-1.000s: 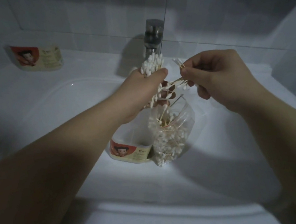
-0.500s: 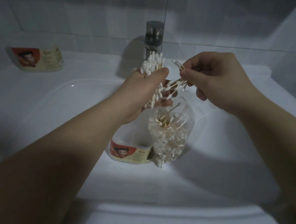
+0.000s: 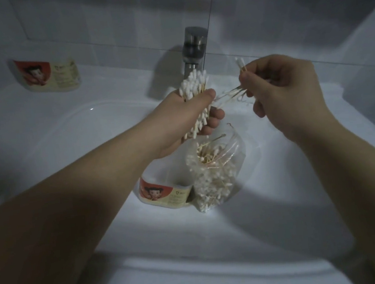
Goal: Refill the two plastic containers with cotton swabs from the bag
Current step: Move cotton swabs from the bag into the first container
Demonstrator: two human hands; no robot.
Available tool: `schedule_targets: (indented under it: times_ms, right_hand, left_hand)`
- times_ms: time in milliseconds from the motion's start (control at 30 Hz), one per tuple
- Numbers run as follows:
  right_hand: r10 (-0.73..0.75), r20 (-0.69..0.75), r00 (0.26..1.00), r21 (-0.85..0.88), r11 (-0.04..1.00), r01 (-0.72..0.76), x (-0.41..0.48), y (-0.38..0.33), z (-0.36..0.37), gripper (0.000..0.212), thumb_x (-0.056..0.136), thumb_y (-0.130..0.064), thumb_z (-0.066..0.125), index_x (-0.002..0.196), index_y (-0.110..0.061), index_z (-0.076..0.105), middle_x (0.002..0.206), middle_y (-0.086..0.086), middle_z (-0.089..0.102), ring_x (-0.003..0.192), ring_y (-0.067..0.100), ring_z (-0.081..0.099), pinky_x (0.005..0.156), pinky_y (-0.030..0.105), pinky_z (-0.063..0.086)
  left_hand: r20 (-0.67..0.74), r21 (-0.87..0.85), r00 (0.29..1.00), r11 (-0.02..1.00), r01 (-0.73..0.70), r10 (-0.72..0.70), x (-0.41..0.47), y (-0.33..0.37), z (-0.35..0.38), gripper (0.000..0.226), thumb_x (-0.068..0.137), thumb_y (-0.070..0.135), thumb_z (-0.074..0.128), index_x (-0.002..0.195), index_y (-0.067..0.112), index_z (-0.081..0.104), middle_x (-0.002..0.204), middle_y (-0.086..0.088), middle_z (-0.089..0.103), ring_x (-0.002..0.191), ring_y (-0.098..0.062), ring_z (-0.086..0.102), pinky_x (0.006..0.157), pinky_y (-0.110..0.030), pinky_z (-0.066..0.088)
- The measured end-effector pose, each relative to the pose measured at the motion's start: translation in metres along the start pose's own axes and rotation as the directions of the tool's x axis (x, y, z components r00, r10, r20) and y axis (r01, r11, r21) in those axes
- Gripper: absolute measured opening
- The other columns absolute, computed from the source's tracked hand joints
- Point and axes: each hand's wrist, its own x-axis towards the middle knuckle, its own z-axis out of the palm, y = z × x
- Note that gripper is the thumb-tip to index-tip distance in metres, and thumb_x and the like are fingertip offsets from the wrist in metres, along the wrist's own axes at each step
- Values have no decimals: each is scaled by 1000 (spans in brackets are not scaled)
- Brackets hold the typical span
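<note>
The left hand (image 3: 186,116) curls its fingers round an upright bundle of cotton swabs (image 3: 193,84); the right hand (image 3: 285,90) pinches a few stray swabs (image 3: 228,96), now drawn slightly clear of the bundle. The bag (image 3: 215,173) and one plastic container (image 3: 164,193) stand below the left fingers; filling appears not begun.

1. Bundle of cotton swabs (image 3: 193,88): white tips, pale sticks, packed upright in the fist of the left hand (image 3: 186,118), tips showing above and below it.
2. Loose swabs (image 3: 228,96): a few pinched in the right hand (image 3: 280,90), their tips reaching toward the bundle.
3. Bag (image 3: 218,175): clear plastic, mouth open, standing in the basin of the sink (image 3: 89,138), part full of swabs.
4. Near container (image 3: 164,191): white, red-and-cream label, touching the bag's left side.
5. Far container (image 3: 45,74): same label, on the sink ledge, well apart.
</note>
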Motion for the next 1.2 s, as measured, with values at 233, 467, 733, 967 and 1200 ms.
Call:
schedule_targets:
  times_ms: [233,467,733,967,1200]
  right_hand:
    - [16,-22,1000,52,999,-15,3,2,-1,12,93,-14,70,82,-20,70,67,3,62,43,15,49,42,19,37]
    - [18,-19,1000,49,999,-18,3,3,-2,14,93,-14,70,81,-21,70,63,-1,62,42,17,47,43,21,38]
    - [-11,160,987,-56,998,20,-6,-1,3,11,94,-18,71,85,-22,72,69,-5,65,45,17,53,44,23,44]
    - [-60,217,974,-125,988,88,-11,0,11,10,96,-15,68,89,-21,71,72,-7,69,46,10,58,47,21,46]
    - [-11,134,991,12,1000,10,-7,5,14,4,96,-13,68,93,-13,70,80,3,74,63,18,71,54,29,55]
  left_hand:
    - [-54,-162,998,986,-34,26,5,-1,-6,24,92,-2,68,109,8,54,82,-11,67,65,-13,65,64,-22,58]
    - [-158,-140,987,990,-3,-20,2,3,-3,23,102,17,61,118,1,64,85,-9,77,74,-16,74,63,-27,62]
    - [-169,-96,985,995,-1,-15,0,3,0,29,102,28,60,121,7,64,99,-9,78,90,-25,76,73,-42,64]
    - [61,25,998,1000,11,-13,-5,0,-1,27,100,21,64,120,3,65,95,-9,77,80,-16,74,65,-27,58]
    - [71,72,997,997,-3,-3,-1,-2,-3,6,100,8,62,101,14,60,80,-1,69,62,-8,58,63,-23,54]
